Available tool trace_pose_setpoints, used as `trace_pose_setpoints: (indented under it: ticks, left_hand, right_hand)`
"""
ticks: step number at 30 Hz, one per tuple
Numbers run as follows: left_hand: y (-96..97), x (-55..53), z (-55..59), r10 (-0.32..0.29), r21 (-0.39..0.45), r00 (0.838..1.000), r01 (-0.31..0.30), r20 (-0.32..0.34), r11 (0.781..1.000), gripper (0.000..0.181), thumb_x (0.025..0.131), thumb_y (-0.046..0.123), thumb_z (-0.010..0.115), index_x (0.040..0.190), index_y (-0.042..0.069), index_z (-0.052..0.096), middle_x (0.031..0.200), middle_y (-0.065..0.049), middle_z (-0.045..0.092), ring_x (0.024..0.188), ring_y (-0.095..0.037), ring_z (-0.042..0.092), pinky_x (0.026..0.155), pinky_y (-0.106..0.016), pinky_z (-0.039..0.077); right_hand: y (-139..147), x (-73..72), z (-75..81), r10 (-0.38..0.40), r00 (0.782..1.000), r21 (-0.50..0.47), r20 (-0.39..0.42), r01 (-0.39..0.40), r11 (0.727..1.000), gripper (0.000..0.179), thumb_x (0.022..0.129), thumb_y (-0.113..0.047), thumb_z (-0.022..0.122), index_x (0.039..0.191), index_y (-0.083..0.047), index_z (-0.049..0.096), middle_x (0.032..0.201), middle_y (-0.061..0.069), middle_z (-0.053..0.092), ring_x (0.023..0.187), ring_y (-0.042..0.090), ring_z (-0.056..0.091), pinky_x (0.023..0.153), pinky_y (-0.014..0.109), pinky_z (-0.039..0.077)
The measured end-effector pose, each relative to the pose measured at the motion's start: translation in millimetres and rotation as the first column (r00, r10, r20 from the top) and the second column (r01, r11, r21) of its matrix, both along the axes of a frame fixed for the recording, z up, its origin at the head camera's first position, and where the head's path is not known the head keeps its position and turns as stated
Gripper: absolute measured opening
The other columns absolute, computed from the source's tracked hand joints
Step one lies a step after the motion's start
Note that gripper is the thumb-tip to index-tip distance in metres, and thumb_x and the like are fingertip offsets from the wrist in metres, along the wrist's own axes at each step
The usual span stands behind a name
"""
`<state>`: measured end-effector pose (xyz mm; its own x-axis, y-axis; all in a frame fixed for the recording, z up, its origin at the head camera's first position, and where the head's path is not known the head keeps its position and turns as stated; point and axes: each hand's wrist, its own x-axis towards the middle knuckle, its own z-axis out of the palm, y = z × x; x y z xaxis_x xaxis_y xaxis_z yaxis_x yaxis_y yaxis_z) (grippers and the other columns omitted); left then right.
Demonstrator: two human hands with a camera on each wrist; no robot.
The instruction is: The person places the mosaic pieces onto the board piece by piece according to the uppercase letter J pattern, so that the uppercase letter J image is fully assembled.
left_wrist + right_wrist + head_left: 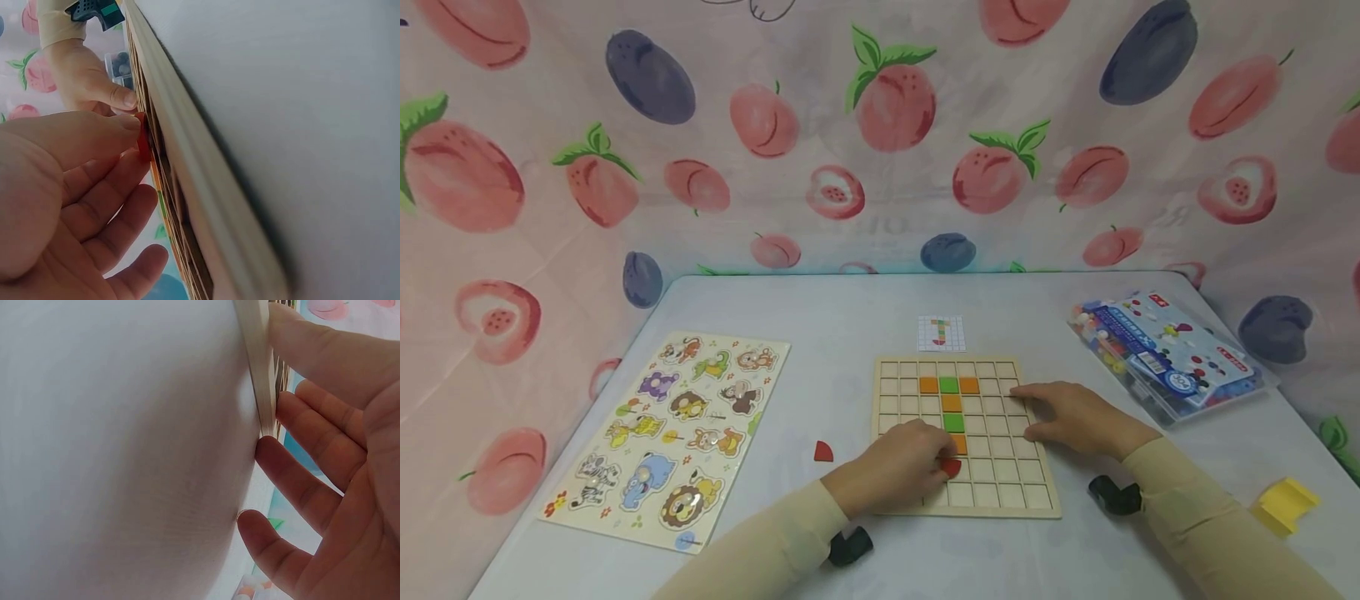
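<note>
A wooden grid board (pixel 1006 472) lies on the table, with orange and green square tiles (pixel 952 423) set in a T shape. My left hand (pixel 895 468) pinches a red quarter-round tile (pixel 952 468) between thumb and finger, just below the lowest orange tile. The left wrist view shows this red tile (pixel 144 147) on edge, right at the grid's surface. At the board's right edge rests my right hand (pixel 1078 417), its fingers loosely spread along the rim. A second red quarter-round tile (pixel 823 451) lies on the table left of the board.
Behind the board lies a small pattern card (pixel 941 333). An animal puzzle board (pixel 658 442) is at the left. A clear plastic box (pixel 1172 358) of colourful pieces stands back right. A yellow piece (pixel 1285 505) sits by the right forearm.
</note>
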<state>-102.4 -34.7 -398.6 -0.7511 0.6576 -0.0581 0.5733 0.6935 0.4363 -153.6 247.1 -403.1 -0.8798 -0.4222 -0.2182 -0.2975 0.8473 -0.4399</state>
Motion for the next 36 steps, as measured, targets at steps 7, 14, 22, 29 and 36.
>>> trace_pose_setpoints:
  ticks: [7,14,22,29,36]
  left_hand:
    - [1.6,-0.2,0.0,-0.014,-0.009,1.000,0.014,-0.004,1.000,0.016,0.090,0.017,0.075,0.106,0.013,0.073,0.089,0.011,0.064,0.085,-0.006,0.052,0.078,-0.021,0.047]
    - [3.7,-0.2,0.2,-0.006,-0.012,1.000,0.006,0.003,1.000,0.016,0.091,0.019,0.075,0.107,0.014,0.073,0.090,0.011,0.064,0.087,-0.006,0.054,0.081,-0.021,0.048]
    - [5.1,-1.1,0.9,-0.033,-0.009,0.999,0.033,-0.035,0.999,0.015,0.091,0.018,0.074,0.106,0.014,0.073,0.089,0.011,0.065,0.087,-0.006,0.055,0.080,-0.021,0.048]
    - [7.2,-3.1,-0.1,-0.058,-0.003,0.995,0.058,-0.080,0.998,0.013,0.090,0.016,0.075,0.103,0.013,0.074,0.085,0.010,0.064,0.083,-0.006,0.055,0.076,-0.019,0.047]
    - [8.2,-3.9,-0.6,-0.058,-0.013,0.994,0.057,-0.093,0.998,0.011,0.089,0.015,0.076,0.100,0.014,0.073,0.081,0.011,0.062,0.081,-0.006,0.054,0.074,-0.019,0.046]
  right_hand:
    - [1.0,-0.4,0.1,0.005,1.000,-0.006,-0.008,-0.005,1.000,0.065,0.087,-0.031,0.079,0.142,-0.006,0.056,0.142,0.023,0.053,0.134,0.046,0.043,0.107,0.061,0.034]
    - [0.2,-0.5,0.2,0.003,1.000,0.002,-0.001,-0.003,1.000,0.065,0.087,-0.032,0.079,0.142,-0.007,0.055,0.142,0.022,0.053,0.134,0.046,0.043,0.107,0.061,0.033]
    - [-0.3,0.1,0.5,0.005,1.000,0.004,0.000,-0.005,1.000,0.065,0.087,-0.032,0.079,0.142,-0.006,0.056,0.142,0.023,0.053,0.133,0.046,0.043,0.107,0.061,0.034]
    - [-0.1,0.3,1.8,0.018,1.000,0.000,-0.014,-0.018,1.000,0.064,0.087,-0.030,0.079,0.141,-0.005,0.056,0.141,0.024,0.053,0.132,0.046,0.045,0.106,0.061,0.035]
    - [-0.5,0.2,2.6,0.016,1.000,0.002,-0.007,-0.016,1.000,0.064,0.087,-0.030,0.079,0.141,-0.005,0.056,0.141,0.024,0.054,0.132,0.046,0.045,0.106,0.061,0.034]
